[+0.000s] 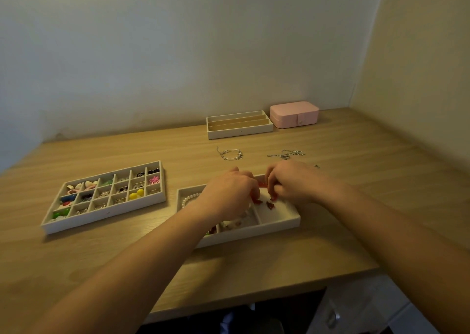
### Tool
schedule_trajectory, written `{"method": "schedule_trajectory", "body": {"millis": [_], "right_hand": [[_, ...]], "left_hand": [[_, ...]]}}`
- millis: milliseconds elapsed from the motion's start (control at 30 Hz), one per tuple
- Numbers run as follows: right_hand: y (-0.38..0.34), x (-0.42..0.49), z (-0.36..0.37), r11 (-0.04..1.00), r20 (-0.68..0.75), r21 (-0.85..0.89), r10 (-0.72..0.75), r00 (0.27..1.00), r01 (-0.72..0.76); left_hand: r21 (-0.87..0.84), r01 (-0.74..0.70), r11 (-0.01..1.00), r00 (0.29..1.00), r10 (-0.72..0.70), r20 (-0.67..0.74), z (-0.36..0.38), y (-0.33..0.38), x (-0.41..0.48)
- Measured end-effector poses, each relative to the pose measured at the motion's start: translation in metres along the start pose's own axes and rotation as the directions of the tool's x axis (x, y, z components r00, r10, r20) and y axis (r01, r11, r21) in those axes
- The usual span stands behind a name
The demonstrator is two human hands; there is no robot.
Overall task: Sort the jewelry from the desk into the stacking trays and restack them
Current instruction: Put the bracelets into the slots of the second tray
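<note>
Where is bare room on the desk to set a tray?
Free: wood behind the grid tray, left of the slotted tray; right side of the desk. Crowded: near tray under left hand and right hand; silver chains behind it.

I read this as a home, a private dressing corner rather than a shop: a light wooden desk (330, 232) fits into a corner of plain painted walls (178, 41), a small pink jewelry box (294, 114) sits at the back, divided trays (101, 215) hold colourful earrings, and a white drawer unit (356, 308) stands beneath
</note>
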State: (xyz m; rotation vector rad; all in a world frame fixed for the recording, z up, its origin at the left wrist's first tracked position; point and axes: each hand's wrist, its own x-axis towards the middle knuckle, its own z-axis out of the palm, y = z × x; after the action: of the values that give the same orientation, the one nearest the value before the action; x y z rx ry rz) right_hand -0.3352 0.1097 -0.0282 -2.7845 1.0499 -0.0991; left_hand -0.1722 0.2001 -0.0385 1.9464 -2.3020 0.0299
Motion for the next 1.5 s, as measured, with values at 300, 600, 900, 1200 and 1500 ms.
{"method": "schedule_trajectory", "body": {"millis": [300,600,900,1200,1500], "right_hand": [[0.011,-0.005,0.004,0.982,-0.174,0.168,0.111,0.979,-0.081],[0.008,0.004,0.012,0.898,-0.048,0.373,0.269,0.962,-0.232],[-0.029,0.017,0.014,0.943,-0.093,0.258,0.240,0.966,-0.209],[-0.035,0.014,0.007,0.991,0.019,0.134,0.003,1.000,-0.006],[-0.033,0.020,-0.001,0.997,-0.010,0.079,-0.003,1.000,0.004]], "left_hand": [[-0.149,0.028,0.988,0.998,-0.037,-0.056,0.001,-0.006,-0.003],[-0.194,0.174,0.965,0.985,-0.168,0.049,0.005,-0.018,-0.009],[-0.181,0.145,0.973,0.989,-0.146,0.009,-0.001,-0.033,-0.024],[-0.138,0.046,0.989,0.998,-0.039,0.057,0.001,-0.033,-0.028],[-0.282,0.119,0.952,0.993,-0.118,0.021,-0.006,-0.037,-0.018]]}}
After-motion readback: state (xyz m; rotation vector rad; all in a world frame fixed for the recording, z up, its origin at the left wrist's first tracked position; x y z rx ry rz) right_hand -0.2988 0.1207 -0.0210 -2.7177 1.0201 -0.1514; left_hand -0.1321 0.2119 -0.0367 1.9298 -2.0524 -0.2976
